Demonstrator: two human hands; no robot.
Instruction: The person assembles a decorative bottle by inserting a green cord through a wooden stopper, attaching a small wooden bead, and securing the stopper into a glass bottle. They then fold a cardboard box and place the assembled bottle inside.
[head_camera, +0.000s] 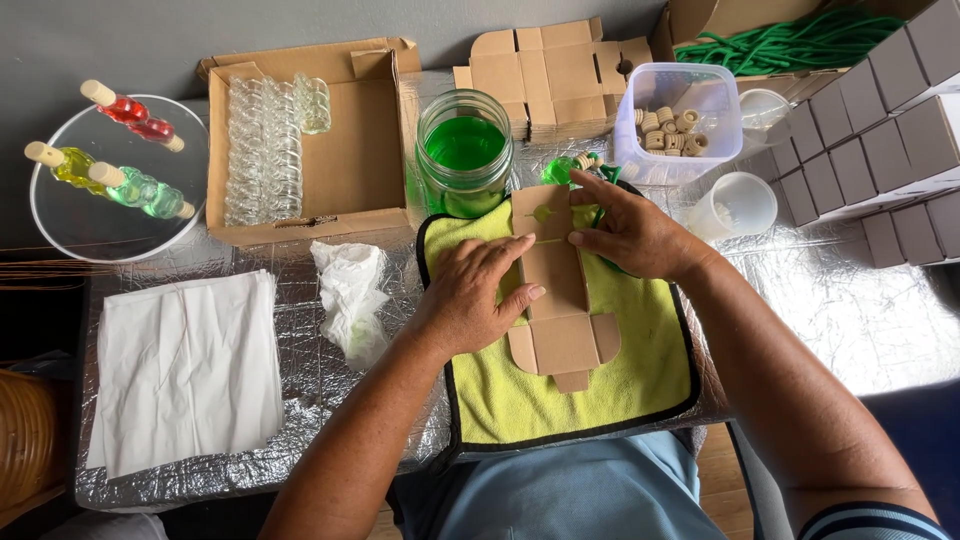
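Head view looks straight down on a flat, unfolded brown cardboard box blank (553, 300) lying on a yellow-green cloth with a dark border (590, 400) at the near edge of the bench. The left hand (470, 295) lies palm-down on the blank's left side, fingers (515, 247) spread flat and pressing rather than gripping. The right hand (632, 235) bears on the upper part of the blank with fingers loosely curled; a small green-filled bottle with a cord (566, 168) shows just past them, and I cannot tell whether that hand grips it. Just beyond stands an open glass jar of green liquid (464, 150), close to the blank's top edge; a judgement only, but a nudge from either hand or a tug on the cloth could tip it and soak the cardboard. The blank could also crease off its scored lines if pressed unevenly on the soft cloth. Further out are a stack of flat blanks (550, 75), a clear tub of small wooden stoppers (678, 110), two clear plastic cups (735, 205), rows of folded grey-brown boxes (880, 130) and a carton of green cord (790, 40) on the right. To the left sit a carton of empty glass bottles (300, 140), a crumpled tissue (350, 295), a white folded cloth (185, 365) and a glass plate of corked bottles in red, yellow and green (115, 175). The bench is covered in crinkled silver foil sheeting (850, 310), against a grey wall.
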